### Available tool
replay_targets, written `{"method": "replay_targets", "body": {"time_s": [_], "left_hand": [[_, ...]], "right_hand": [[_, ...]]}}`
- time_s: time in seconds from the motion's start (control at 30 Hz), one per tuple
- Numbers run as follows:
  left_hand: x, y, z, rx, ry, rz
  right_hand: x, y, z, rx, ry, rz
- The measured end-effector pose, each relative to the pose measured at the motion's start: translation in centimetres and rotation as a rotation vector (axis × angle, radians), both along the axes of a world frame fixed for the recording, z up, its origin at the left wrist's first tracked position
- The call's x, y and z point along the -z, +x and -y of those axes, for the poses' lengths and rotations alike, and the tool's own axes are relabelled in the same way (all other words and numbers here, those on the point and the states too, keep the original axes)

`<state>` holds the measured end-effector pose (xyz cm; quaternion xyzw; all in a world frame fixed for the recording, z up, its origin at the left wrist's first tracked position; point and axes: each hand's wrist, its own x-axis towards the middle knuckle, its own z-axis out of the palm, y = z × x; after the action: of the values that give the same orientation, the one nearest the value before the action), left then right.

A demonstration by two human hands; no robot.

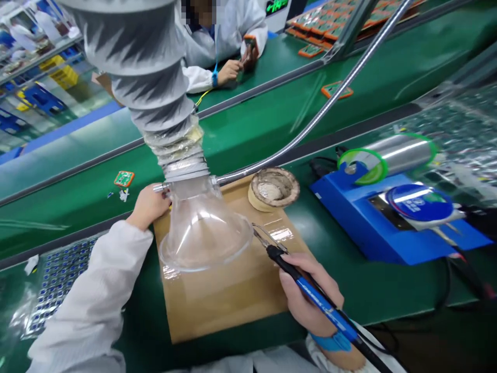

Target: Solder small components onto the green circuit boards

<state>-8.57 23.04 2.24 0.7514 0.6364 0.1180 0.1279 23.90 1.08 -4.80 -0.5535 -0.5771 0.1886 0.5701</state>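
Note:
My right hand (pixel 310 292) is closed around a blue and black soldering iron (pixel 320 305), its metal tip pointing up and left beside the rim of the clear fume extractor hood (pixel 207 233). A thin curved metal tube runs alongside the tip. At the far left edge of the brown work mat (pixel 229 305), my left hand (pixel 149 207) reaches behind the hood. Its fingertips are hidden there, so whether they hold anything does not show. Behind the iron's tip stands a round, crusted tip-cleaning pot (pixel 275 190).
A grey extractor hose (pixel 151 77) hangs over the mat. On the right sits a blue solder feeder (pixel 388 217) with a reel. Small parts in a tray (pixel 64 280) lie left. On the green conveyor rests an orange-edged circuit board (pixel 124 178); a co-worker (pixel 229 72) sits opposite.

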Motion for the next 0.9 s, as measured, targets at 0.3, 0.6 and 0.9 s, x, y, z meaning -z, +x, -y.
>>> {"method": "replay_targets", "body": {"time_s": [0.3, 0.6, 0.9], "left_hand": [[2.8, -0.6, 17.0, 0.403, -0.047, 0.038], [0.9, -7.4, 21.8, -0.142, 0.048, -0.279], [0.5, -7.9, 23.5, -0.123, -0.069, -0.418]], "right_hand": [[-1.1, -1.2, 1.4, -0.037, -0.030, 0.055], [-1.0, -5.8, 1.0, -0.553, -0.053, 0.284], [-0.7, -7.2, 1.4, -0.568, -0.112, 0.353]]}}
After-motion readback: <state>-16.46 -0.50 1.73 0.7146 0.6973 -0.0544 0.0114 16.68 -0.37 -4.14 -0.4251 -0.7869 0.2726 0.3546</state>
